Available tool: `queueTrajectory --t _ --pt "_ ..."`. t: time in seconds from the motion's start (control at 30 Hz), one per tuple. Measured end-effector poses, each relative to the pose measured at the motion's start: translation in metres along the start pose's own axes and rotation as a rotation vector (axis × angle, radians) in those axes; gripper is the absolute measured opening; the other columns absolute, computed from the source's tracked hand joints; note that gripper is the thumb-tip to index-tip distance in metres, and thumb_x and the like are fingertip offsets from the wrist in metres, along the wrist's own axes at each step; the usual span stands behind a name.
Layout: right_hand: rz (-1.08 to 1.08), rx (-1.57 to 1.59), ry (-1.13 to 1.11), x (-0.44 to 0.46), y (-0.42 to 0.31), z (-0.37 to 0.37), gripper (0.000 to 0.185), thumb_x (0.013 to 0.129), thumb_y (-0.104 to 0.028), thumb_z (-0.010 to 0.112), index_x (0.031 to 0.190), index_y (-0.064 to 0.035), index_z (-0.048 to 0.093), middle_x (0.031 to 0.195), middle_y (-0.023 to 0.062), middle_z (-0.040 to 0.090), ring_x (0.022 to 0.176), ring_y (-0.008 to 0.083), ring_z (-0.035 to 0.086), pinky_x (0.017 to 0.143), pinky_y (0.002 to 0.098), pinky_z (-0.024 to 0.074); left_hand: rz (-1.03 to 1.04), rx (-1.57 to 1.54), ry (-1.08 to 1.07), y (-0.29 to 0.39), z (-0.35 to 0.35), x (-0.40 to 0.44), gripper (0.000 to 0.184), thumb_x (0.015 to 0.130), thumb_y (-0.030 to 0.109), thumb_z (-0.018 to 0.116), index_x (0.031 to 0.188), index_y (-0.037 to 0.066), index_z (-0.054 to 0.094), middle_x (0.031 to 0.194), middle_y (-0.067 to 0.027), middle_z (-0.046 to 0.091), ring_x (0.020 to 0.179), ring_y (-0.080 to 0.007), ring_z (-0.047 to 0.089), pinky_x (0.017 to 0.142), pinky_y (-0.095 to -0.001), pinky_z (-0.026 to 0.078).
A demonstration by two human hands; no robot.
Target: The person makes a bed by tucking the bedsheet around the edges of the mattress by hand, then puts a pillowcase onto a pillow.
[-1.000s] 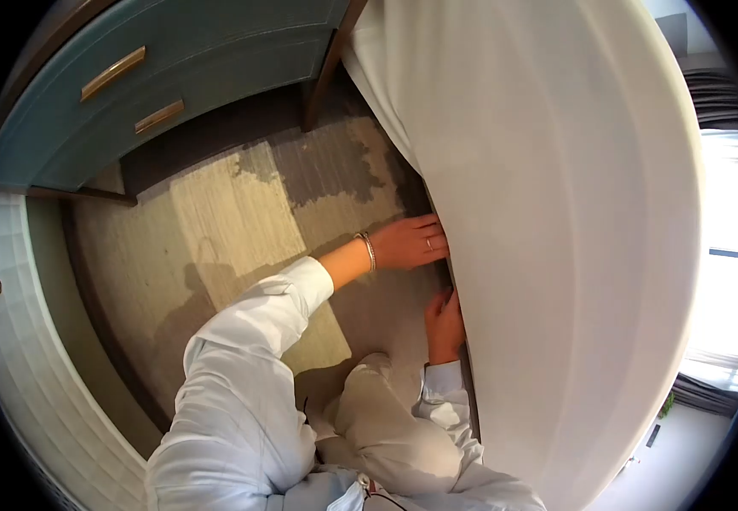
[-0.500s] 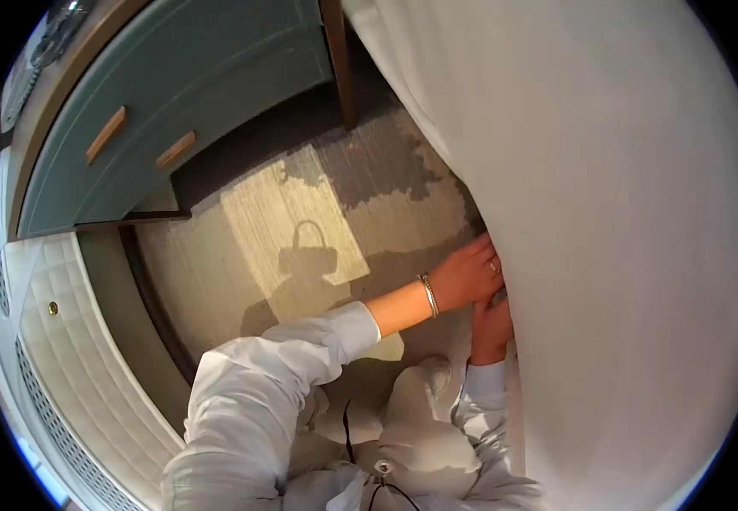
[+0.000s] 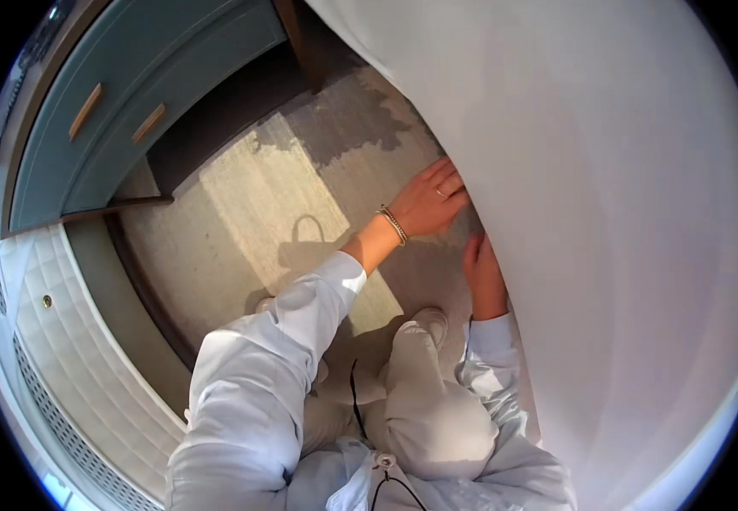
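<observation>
Work looks mid-way, judging by both hands at the border of the white bed sheet (image 3: pixel 607 221). Sheet already drapes down the side, fairly smooth, few creases; the hem runs from by the cabinet leg (image 3: pixel 299 47) down past both hands. Whether any of it is tucked doesn't show, so what's left along that border can't be judged

Sheet lies to the right of both hands, its edge right at the fingers. Left hand (image 3: pixel 427 203) palm down, ring on one finger, bracelet (image 3: pixel 393 226) at the wrist, fingertips at the hem and partly out of sight; pinching or just resting, cannot tell. Right hand (image 3: pixel 485 277) nearer the body, just beside the same edge, thumb side showing, other fingers mostly hidden by cloth; grip cannot be told either. Hands apart from each other, small gap between. Teal drawer cabinet (image 3: pixel 122 149) well apart, patterned carpet (image 3: pixel 232 192) below
</observation>
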State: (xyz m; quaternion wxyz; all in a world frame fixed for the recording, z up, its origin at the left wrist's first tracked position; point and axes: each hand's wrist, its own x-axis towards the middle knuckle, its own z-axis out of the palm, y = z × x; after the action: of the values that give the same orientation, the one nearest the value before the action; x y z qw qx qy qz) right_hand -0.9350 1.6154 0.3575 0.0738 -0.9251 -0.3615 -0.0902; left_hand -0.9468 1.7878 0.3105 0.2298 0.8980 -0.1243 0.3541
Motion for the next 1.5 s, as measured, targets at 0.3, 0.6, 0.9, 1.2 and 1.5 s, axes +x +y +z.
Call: queueTrajectory --t 0.3,0.6,0.9,1.2,1.5 --pt "0.152 -0.091 -0.110 -0.060 0.029 0.004 0.026 0.082 -0.013 0.054 0.104 0.0005 0.056 0.093 0.0207 0.060 0.084 0.0367 0.058 0.072 0.0407 0.0465 -0.020 0.076 -0.078 0.013 0.011 0.005 0.037 0.061 0.014 0.064 0.098 0.008 0.059 0.113 -0.0110 0.051 0.111 -0.0297 0.047 0.101 -0.0447 0.034" --pt "0.201 -0.001 0.106 -0.015 -0.010 -0.016 0.034 0.081 -0.013 0.057 0.109 0.0065 0.052 0.105 0.0271 0.057 0.096 0.0409 0.055 0.079 0.0424 0.0453 -0.120 0.247 -0.062 0.023 0.006 0.033 0.017 0.062 0.021 0.058 0.075 0.016 0.067 0.097 0.0047 0.059 0.110 -0.0167 0.046 0.103 -0.0488 0.031" --pt "0.230 0.074 0.042 -0.008 -0.018 -0.019 0.046 0.081 -0.015 0.055 0.119 0.0081 0.043 0.114 0.0295 0.052 0.102 0.0463 0.050 0.084 0.0454 0.0414 -0.159 0.148 -0.245 0.011 -0.005 0.040 0.021 0.063 0.018 0.061 0.083 0.016 0.069 0.106 0.0031 0.059 0.111 -0.0180 0.046 0.100 -0.0488 0.030" --pt "0.036 -0.107 0.086 -0.069 -0.002 -0.017 0.039 0.079 -0.008 0.054 0.115 0.0038 0.047 0.109 0.0269 0.053 0.098 0.0424 0.052 0.080 0.0458 0.0431 0.072 0.208 -0.356 0.003 -0.022 0.027 0.037 0.065 0.018 0.063 0.102 0.014 0.063 0.119 0.0015 0.054 0.123 -0.0173 0.038 0.103 -0.0484 0.027" --pt "0.268 -0.172 0.128 -0.046 -0.023 -0.017 0.035 0.081 -0.016 0.057 0.106 0.0057 0.050 0.096 0.0269 0.057 0.086 0.0422 0.056 0.074 0.0461 0.0453 0.057 0.339 -0.290 0.016 -0.033 0.021 0.033 0.075 0.017 0.052 0.107 0.014 0.061 0.121 -0.0010 0.053 0.119 -0.0195 0.042 0.102 -0.0444 0.032"
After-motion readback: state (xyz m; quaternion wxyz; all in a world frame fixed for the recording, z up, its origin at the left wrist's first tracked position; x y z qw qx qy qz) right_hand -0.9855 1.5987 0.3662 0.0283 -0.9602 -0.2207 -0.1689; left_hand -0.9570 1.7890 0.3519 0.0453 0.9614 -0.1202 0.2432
